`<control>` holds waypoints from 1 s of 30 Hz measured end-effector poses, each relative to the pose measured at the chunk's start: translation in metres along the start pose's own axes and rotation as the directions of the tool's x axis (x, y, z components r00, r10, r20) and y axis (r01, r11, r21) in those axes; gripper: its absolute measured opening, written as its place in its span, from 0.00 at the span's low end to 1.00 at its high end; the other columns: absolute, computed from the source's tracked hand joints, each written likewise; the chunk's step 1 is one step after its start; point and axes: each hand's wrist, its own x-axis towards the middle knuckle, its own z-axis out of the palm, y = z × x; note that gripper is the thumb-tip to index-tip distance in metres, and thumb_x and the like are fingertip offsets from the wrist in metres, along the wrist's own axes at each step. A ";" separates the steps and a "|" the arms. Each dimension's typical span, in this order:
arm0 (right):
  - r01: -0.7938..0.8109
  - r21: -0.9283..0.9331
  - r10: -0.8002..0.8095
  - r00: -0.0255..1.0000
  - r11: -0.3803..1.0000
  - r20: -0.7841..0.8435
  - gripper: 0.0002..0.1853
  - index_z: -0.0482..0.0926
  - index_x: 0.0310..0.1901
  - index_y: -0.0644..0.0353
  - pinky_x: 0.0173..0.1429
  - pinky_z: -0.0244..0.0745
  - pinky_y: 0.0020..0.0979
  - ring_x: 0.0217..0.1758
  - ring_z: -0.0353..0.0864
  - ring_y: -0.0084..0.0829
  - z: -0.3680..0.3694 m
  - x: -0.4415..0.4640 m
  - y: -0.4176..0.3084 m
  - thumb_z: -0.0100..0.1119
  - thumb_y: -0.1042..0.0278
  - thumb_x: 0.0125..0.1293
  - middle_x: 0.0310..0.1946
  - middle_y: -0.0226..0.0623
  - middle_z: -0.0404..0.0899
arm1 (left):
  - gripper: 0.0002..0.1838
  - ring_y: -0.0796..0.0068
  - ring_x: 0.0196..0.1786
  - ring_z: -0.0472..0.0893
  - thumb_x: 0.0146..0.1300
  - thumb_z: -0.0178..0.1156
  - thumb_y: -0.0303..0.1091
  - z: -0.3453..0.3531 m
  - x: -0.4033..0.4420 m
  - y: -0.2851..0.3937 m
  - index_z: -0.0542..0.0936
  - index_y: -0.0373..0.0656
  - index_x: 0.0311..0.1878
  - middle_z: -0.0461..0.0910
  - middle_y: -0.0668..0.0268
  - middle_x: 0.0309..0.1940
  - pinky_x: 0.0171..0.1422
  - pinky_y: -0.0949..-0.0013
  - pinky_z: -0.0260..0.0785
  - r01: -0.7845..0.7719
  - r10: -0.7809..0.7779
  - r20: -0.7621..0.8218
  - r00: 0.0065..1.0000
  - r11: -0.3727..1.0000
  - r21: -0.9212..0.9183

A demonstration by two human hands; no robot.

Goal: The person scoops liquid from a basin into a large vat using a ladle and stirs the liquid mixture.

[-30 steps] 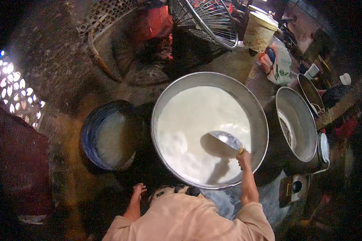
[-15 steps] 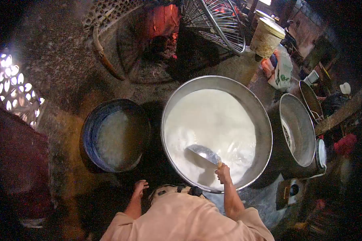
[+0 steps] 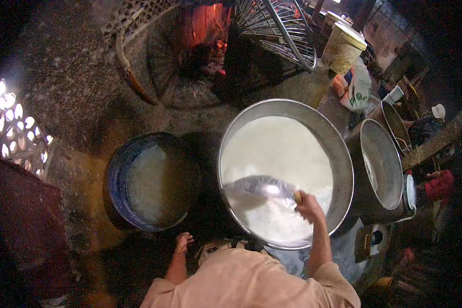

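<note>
My right hand (image 3: pixel 310 206) grips the short yellowish handle of a shiny metal scoop (image 3: pixel 264 187). The scoop is tilted above the white liquid (image 3: pixel 285 143), close to the left wall, and throws a shadow on it. A wide metal vat (image 3: pixel 346 205) holds this liquid, which looks frothy toward the near side. Down by my left side, my left hand (image 3: pixel 184 241) hangs with its fingers apart and nothing in it. It is nearest to a dark blue tub (image 3: pixel 119 197) containing a cloudy, pale liquid.
Right of the vat stands another large metal pot (image 3: pixel 362 134). Farther back are a white bucket (image 3: pixel 341 54), a plastic bag (image 3: pixel 358 88) and a big metal wire frame (image 3: pixel 292 46). A fire (image 3: pixel 220 49) glows at the back. A co-worker's red sleeve (image 3: pixel 440 185) shows at the right.
My right hand has lifted the scoop off the liquid's surface and moved slightly right and away from me. The left hand's fingers have spread more. The view has shifted a little.
</note>
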 end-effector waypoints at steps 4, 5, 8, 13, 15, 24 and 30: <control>0.453 -0.403 -0.594 0.714 0.795 -0.370 0.20 0.73 0.45 0.59 0.21 0.72 0.35 0.21 0.79 0.37 0.020 0.089 -0.007 0.57 0.79 0.46 0.27 0.45 0.80 | 0.25 0.54 0.57 0.74 0.48 0.64 0.32 -0.031 0.007 -0.034 0.75 0.36 0.52 0.72 0.51 0.55 0.61 0.46 0.65 -0.508 0.714 0.464 0.524 0.699 -0.503; 0.391 -0.392 -0.531 0.762 0.833 -0.369 0.19 0.74 0.44 0.60 0.23 0.74 0.37 0.23 0.80 0.39 0.028 0.110 -0.007 0.57 0.78 0.47 0.28 0.46 0.80 | 0.25 0.55 0.56 0.75 0.48 0.64 0.33 -0.034 0.009 -0.039 0.75 0.37 0.52 0.73 0.52 0.54 0.60 0.47 0.66 -0.525 0.739 0.460 0.492 0.673 -0.521; 0.203 -0.346 -0.318 0.892 0.916 -0.319 0.16 0.74 0.43 0.61 0.29 0.77 0.41 0.27 0.82 0.44 0.040 0.137 -0.014 0.55 0.76 0.49 0.31 0.50 0.81 | 0.23 0.58 0.52 0.76 0.47 0.64 0.34 -0.033 0.004 -0.040 0.77 0.40 0.50 0.77 0.55 0.48 0.56 0.53 0.68 -0.496 0.617 0.388 0.684 0.784 -0.374; 0.065 -0.462 -0.181 0.961 0.884 -0.210 0.12 0.76 0.41 0.60 0.35 0.80 0.41 0.31 0.82 0.47 0.058 0.146 0.033 0.54 0.69 0.55 0.32 0.52 0.81 | 0.13 0.64 0.42 0.78 0.48 0.64 0.37 -0.013 -0.061 -0.020 0.82 0.45 0.39 0.82 0.63 0.35 0.48 0.56 0.69 -0.232 0.228 -0.057 0.972 0.970 -0.073; 0.108 -0.464 -0.206 0.964 0.879 -0.166 0.12 0.77 0.41 0.61 0.36 0.80 0.43 0.33 0.82 0.48 0.065 0.133 0.057 0.54 0.66 0.57 0.34 0.51 0.81 | 0.10 0.63 0.40 0.78 0.49 0.64 0.37 -0.022 -0.051 -0.035 0.82 0.45 0.35 0.81 0.64 0.35 0.48 0.55 0.68 -0.273 0.273 -0.013 0.962 0.955 -0.118; 0.095 -0.585 -0.188 0.977 0.805 -0.100 0.12 0.76 0.38 0.63 0.46 0.76 0.47 0.41 0.79 0.52 0.061 0.062 0.142 0.54 0.69 0.51 0.39 0.53 0.79 | 0.16 0.67 0.38 0.81 0.58 0.56 0.35 0.016 -0.062 0.009 0.76 0.43 0.49 0.80 0.63 0.42 0.39 0.64 0.74 -0.052 0.049 0.032 0.998 0.993 0.103; 0.067 -0.591 -0.161 0.981 0.804 -0.107 0.14 0.76 0.41 0.63 0.47 0.76 0.46 0.40 0.79 0.55 0.027 0.006 0.191 0.55 0.67 0.53 0.37 0.50 0.80 | 0.19 0.67 0.39 0.81 0.61 0.51 0.35 0.062 -0.071 0.027 0.73 0.43 0.55 0.80 0.62 0.44 0.41 0.63 0.74 0.084 -0.071 -0.066 0.995 0.969 0.232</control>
